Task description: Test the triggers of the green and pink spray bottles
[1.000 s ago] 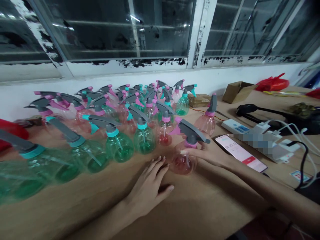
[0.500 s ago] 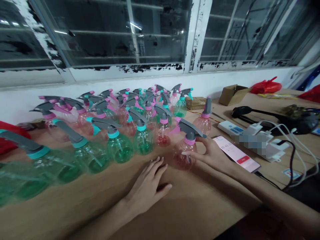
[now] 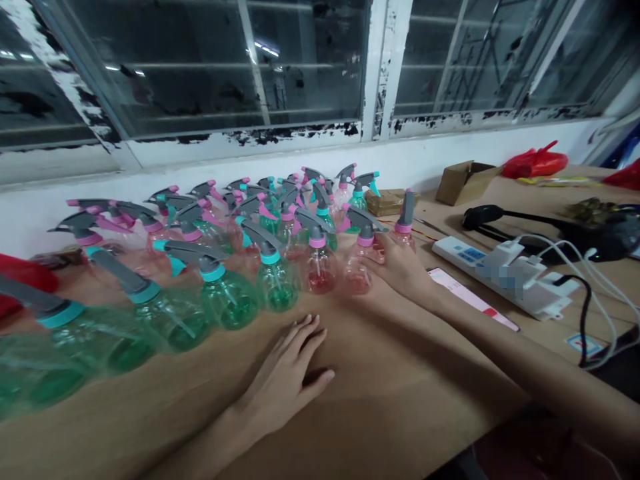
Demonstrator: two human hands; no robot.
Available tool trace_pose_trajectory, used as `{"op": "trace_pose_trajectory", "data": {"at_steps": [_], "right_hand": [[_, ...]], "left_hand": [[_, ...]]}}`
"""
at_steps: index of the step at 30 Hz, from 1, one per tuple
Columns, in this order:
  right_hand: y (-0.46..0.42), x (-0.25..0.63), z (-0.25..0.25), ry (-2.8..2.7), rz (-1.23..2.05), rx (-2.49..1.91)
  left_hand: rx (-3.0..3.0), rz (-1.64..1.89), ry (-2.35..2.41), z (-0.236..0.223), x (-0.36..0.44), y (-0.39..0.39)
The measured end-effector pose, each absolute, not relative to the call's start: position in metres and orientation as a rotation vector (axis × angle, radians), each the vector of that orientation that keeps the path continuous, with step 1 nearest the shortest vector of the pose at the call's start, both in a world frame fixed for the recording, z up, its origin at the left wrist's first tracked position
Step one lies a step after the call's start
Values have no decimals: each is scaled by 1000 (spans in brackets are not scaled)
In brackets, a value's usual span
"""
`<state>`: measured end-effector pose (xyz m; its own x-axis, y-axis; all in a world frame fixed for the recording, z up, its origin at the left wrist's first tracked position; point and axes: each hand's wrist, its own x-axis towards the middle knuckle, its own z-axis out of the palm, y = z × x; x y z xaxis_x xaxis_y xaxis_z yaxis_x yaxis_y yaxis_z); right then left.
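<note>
Beside the front row, my right hand (image 3: 400,267) has its thumb and fingers curled at the right side of a pink spray bottle (image 3: 359,277) with a grey head and pink collar. The bottle stands upright on the table. Just behind that hand is another pink spray bottle (image 3: 404,227), partly covered by it. My left hand (image 3: 283,370) lies flat on the table, empty, fingers apart. In front of its fingertips stand a green spray bottle (image 3: 279,287) and a pink spray bottle holding some red liquid (image 3: 320,270).
Several more green and pink spray bottles fill the table's left and back, up to the wall. On the right lie a phone (image 3: 473,300), a white power strip (image 3: 500,277) with cables, and a black headset (image 3: 530,230). An open cardboard box (image 3: 465,183) stands farther back.
My right hand and the pink spray bottle have moved away from me, toward the back, bringing the bottle beside the front row. My left hand has stayed flat on the table.
</note>
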<state>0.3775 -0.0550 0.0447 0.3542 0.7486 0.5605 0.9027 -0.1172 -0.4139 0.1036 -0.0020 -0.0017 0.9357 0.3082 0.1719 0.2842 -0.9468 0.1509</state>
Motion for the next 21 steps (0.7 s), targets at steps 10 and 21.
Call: {"op": "trace_pose_trajectory", "data": {"at_steps": [10,21], "right_hand": [[-33,383,50,-1408,-215,-1908],[-118,414,51,-1119,-166,-1943]], "left_hand": [[2998,271,450,-2,101,-1],[2975,330,432,-3,103,2]]}}
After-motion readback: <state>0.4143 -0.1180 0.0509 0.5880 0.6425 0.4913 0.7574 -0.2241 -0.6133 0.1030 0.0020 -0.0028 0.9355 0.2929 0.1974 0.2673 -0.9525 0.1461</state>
